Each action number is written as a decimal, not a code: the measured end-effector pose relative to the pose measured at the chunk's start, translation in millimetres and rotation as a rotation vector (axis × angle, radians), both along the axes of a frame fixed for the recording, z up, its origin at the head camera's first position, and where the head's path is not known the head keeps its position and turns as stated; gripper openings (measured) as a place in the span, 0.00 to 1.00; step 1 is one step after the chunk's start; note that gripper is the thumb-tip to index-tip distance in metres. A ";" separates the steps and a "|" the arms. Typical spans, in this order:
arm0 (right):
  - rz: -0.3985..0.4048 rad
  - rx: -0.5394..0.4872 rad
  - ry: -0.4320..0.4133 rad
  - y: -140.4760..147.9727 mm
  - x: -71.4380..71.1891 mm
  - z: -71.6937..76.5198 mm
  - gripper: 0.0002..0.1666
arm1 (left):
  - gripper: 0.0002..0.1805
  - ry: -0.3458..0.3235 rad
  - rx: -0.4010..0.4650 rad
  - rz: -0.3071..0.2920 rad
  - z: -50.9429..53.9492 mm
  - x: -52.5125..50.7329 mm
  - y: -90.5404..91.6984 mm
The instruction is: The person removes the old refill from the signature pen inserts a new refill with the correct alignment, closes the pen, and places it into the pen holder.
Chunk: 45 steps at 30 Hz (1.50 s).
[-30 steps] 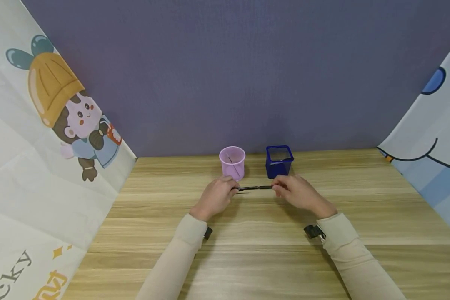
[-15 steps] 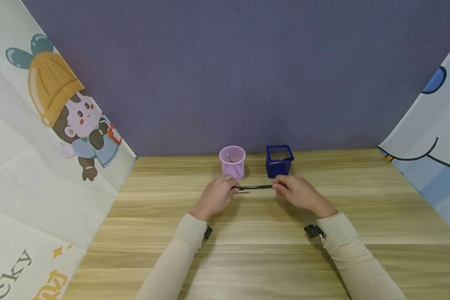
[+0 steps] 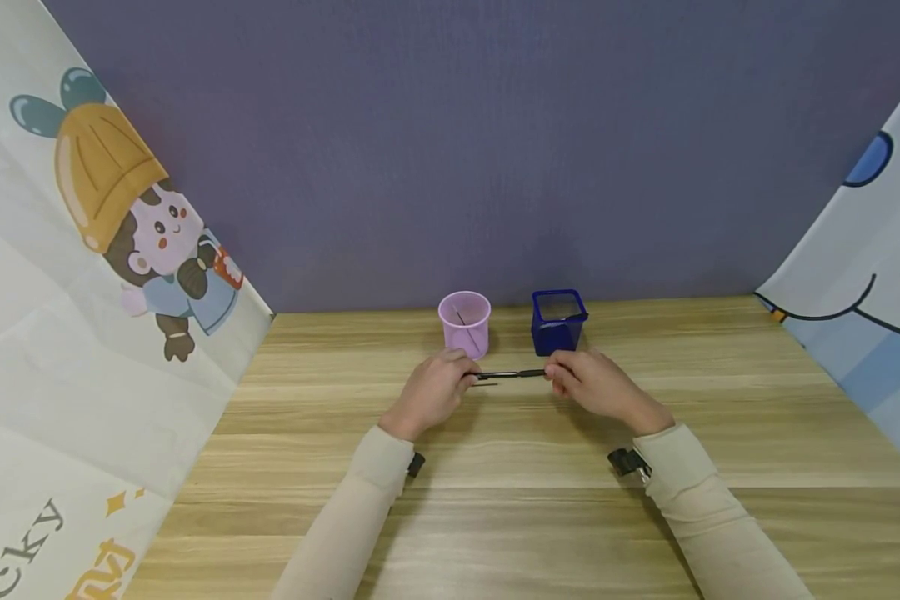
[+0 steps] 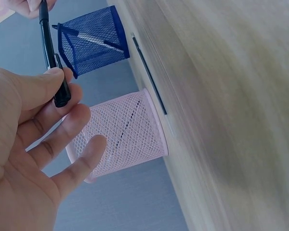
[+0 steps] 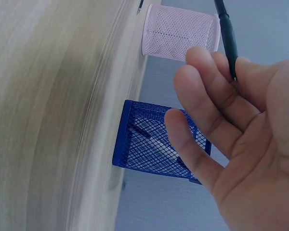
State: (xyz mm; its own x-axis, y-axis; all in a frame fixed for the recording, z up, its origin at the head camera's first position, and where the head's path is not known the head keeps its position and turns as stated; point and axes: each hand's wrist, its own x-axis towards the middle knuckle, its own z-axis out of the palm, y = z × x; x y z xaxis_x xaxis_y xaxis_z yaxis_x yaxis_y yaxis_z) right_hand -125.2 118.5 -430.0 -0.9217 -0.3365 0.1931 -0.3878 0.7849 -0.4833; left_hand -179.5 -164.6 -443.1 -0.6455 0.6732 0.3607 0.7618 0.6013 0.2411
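A black pen (image 3: 512,374) is held level between both hands above the table. My left hand (image 3: 437,392) pinches its clip end between thumb and index finger, as the left wrist view shows, with the other fingers loosely spread. The tapered end is pinched by my right hand (image 3: 600,387). On the table behind the pen stand a pink mesh cup (image 3: 465,329) with a thin dark stick inside and a blue square mesh holder (image 3: 557,333) with a pen inside. A thin dark refill (image 4: 149,74) lies on the table near the pink cup.
The wood-grain table (image 3: 487,517) ends at a dark grey-blue panel (image 3: 450,150) behind the containers. Printed cartoon sheets hang at the left (image 3: 120,350) and right (image 3: 870,292) sides.
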 end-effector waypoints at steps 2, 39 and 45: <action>0.002 0.006 0.000 0.2 -0.5 -0.5 0.14 | 0.06 0.004 -0.004 0.001 -0.5 -0.7 0.0; -0.027 -0.056 -0.073 -1.1 -0.5 0.4 0.13 | 0.05 0.010 0.025 0.011 -3.0 -2.5 -1.1; -0.052 -0.089 -0.109 -0.8 0.8 2.2 0.11 | 0.05 0.006 0.016 0.015 -3.2 -3.9 -2.1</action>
State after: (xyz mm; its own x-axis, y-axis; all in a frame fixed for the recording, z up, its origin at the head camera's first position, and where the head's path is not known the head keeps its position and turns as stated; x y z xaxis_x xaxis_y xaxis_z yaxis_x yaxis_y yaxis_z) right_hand -124.4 117.6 -427.9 -0.9544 -0.2741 0.1180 -0.2895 0.7548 -0.5886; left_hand -183.4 -166.8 -446.4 -0.6534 0.6572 0.3757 0.7540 0.6091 0.2460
